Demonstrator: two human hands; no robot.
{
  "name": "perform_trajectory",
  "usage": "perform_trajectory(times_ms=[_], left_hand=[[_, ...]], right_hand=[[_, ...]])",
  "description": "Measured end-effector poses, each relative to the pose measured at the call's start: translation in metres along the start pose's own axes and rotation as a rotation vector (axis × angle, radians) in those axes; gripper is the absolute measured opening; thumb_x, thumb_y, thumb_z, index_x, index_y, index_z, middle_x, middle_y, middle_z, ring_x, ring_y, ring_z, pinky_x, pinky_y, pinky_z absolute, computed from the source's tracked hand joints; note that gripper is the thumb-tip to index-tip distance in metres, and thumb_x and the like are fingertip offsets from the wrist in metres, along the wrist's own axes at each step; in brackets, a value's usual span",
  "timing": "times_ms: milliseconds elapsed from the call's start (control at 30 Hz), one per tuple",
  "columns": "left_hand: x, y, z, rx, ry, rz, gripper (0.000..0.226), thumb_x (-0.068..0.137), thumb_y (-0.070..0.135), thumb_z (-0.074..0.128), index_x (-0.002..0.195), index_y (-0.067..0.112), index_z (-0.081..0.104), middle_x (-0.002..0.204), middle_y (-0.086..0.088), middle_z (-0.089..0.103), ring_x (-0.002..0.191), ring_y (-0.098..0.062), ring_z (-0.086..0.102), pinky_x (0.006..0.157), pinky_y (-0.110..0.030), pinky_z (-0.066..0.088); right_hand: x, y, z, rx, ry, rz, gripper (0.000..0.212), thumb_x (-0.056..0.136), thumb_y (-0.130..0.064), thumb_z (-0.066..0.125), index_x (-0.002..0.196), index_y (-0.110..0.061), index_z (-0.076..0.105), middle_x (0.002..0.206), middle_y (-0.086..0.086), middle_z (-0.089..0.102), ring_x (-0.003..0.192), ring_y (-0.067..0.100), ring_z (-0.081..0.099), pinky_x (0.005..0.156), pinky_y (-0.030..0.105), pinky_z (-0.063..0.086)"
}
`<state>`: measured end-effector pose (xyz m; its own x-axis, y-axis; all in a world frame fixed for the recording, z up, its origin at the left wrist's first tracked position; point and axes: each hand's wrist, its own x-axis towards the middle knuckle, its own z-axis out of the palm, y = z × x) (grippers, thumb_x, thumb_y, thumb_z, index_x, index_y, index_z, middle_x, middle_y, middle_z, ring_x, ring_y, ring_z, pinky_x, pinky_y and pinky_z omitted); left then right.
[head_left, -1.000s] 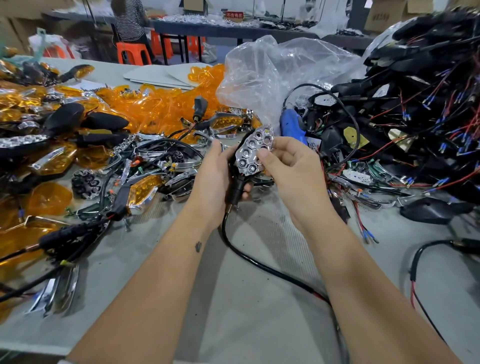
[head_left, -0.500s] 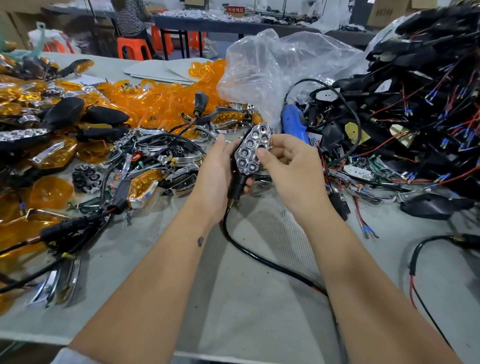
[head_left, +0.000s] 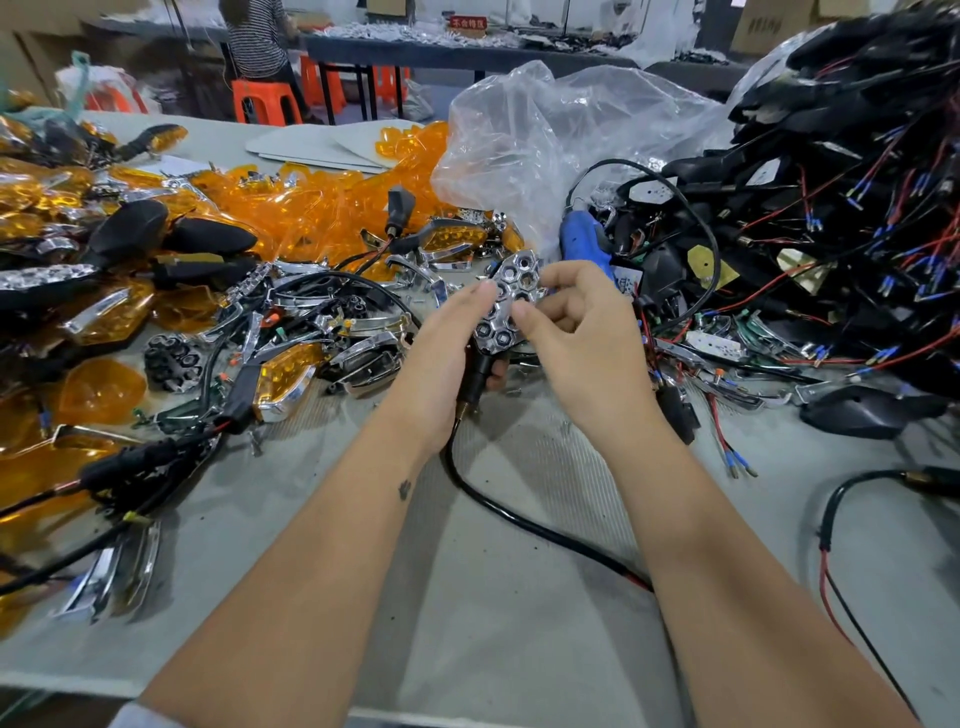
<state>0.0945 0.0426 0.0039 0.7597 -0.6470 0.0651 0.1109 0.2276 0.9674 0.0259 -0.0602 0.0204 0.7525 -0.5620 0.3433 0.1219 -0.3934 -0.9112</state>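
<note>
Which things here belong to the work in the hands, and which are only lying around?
In the job: chrome honeycomb lamp, its black cable, left hand and right hand, both holding the lamp.
Lying about: orange lenses, clear plastic bag, blue tool, heap of wired black housings.

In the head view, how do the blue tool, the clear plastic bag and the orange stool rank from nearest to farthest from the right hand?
From the right hand, which pinches the chrome lamp:
1. Blue tool: just beyond the fingers.
2. Clear plastic bag: behind the tool.
3. Orange stool: far back left, beyond the table.
</note>
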Motion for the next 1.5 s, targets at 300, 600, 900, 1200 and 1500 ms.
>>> perform_trajectory(times_ms=[300, 600, 900, 1200, 1500], left_hand=[[-0.002, 0.000, 0.002, 0.015, 0.065, 0.020, 0.021, 0.102, 0.027, 0.055, 0.118, 0.041, 0.052, 0.077, 0.021, 0.070, 0.054, -0.005, 0.055, 0.054, -0.021, 0.050], [-0.001, -0.003, -0.001, 0.033, -0.065, 0.092, 0.034, 0.102, 0.026, 0.052, 0.135, 0.016, 0.056, 0.085, 0.011, 0.063, 0.061, -0.011, 0.049, 0.054, -0.020, 0.044], [-0.001, -0.002, -0.004, -0.038, -0.213, 0.079, 0.026, 0.106, 0.022, 0.042, 0.126, 0.016, 0.058, 0.077, 0.013, 0.065, 0.055, -0.010, 0.049, 0.051, -0.018, 0.044], [-0.003, -0.001, -0.005, 0.079, -0.195, 0.075, 0.040, 0.103, 0.025, 0.049, 0.143, 0.020, 0.049, 0.088, 0.016, 0.066, 0.060, -0.010, 0.054, 0.057, -0.019, 0.047], [-0.006, 0.002, -0.005, 0.107, -0.270, 0.150, 0.036, 0.089, 0.028, 0.064, 0.120, 0.045, 0.058, 0.079, 0.017, 0.068, 0.061, -0.006, 0.056, 0.060, -0.017, 0.050]], right_hand=[[-0.003, 0.001, -0.001, -0.192, 0.070, -0.034, 0.030, 0.085, -0.030, 0.076, 0.091, -0.031, 0.047, 0.082, -0.007, 0.046, 0.068, 0.003, 0.043, 0.064, 0.022, 0.034], [0.000, -0.004, -0.001, 0.208, 0.063, 0.119, 0.016, 0.092, -0.022, 0.067, 0.106, -0.027, 0.060, 0.092, -0.008, 0.058, 0.077, 0.005, 0.053, 0.072, 0.020, 0.044], [0.002, -0.003, -0.006, 0.133, 0.051, 0.000, 0.012, 0.095, -0.021, 0.065, 0.088, -0.029, 0.071, 0.076, -0.014, 0.066, 0.066, 0.003, 0.053, 0.069, 0.024, 0.046], [0.003, -0.001, -0.010, 0.208, 0.034, 0.017, 0.014, 0.095, -0.016, 0.064, 0.089, -0.024, 0.073, 0.067, -0.018, 0.066, 0.058, -0.003, 0.056, 0.061, 0.014, 0.047], [0.001, -0.003, -0.010, 0.164, 0.100, -0.133, 0.014, 0.099, -0.015, 0.059, 0.099, -0.017, 0.074, 0.083, 0.024, 0.055, 0.065, 0.020, 0.051, 0.069, 0.040, 0.045]])
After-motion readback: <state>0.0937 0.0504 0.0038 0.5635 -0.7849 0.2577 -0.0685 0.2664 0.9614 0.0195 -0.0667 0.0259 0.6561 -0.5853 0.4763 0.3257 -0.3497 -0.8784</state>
